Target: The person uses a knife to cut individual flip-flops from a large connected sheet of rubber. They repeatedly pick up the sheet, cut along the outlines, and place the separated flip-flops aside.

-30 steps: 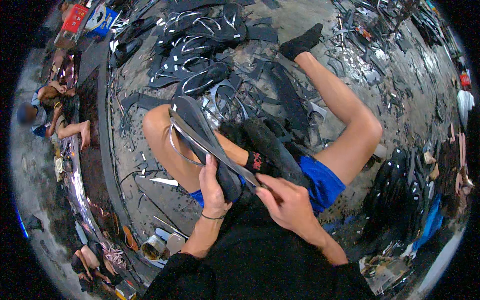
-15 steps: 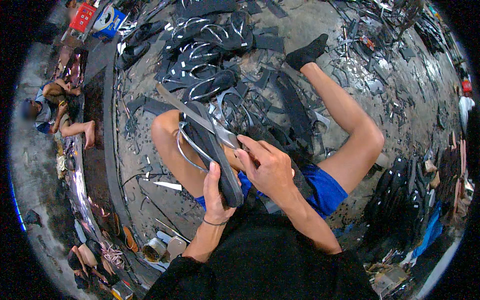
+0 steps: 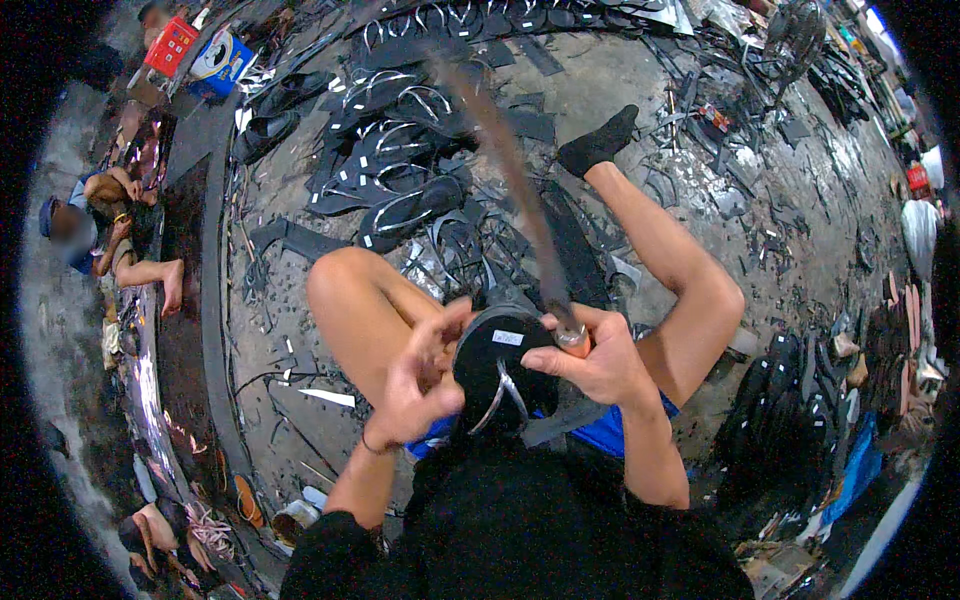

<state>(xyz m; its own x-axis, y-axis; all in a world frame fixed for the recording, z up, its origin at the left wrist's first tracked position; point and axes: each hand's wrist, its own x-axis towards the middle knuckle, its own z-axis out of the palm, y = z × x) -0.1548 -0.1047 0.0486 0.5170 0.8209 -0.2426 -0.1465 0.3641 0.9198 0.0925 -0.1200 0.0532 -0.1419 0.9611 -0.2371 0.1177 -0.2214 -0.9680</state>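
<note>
Since the earlier frame, the black sandal (image 3: 480, 365) has been turned: seen edge-on then, its top face is now shown upward, and the knife (image 3: 522, 195) has been lifted off its edge. Head view: sandal held close in front of the torso, between the hands, white label (image 3: 508, 338) near the far end, silver strap (image 3: 493, 398) nearer the body. Knife gripped at its orange handle (image 3: 575, 343) by the right hand (image 3: 610, 362), fingers clamped around it, thumb laid at the sandal's right edge; long brownish blade pointed away from the body, partly blurred. Left hand (image 3: 415, 375) blurred at the sandal's left side, fingers curled; whether the sole is touched by them cannot be told. Beyond the knees, more black sandals (image 3: 410, 212) are piled on the floor (image 3: 690, 350), dark scraps (image 3: 305, 240) strewn alongside.
</note>
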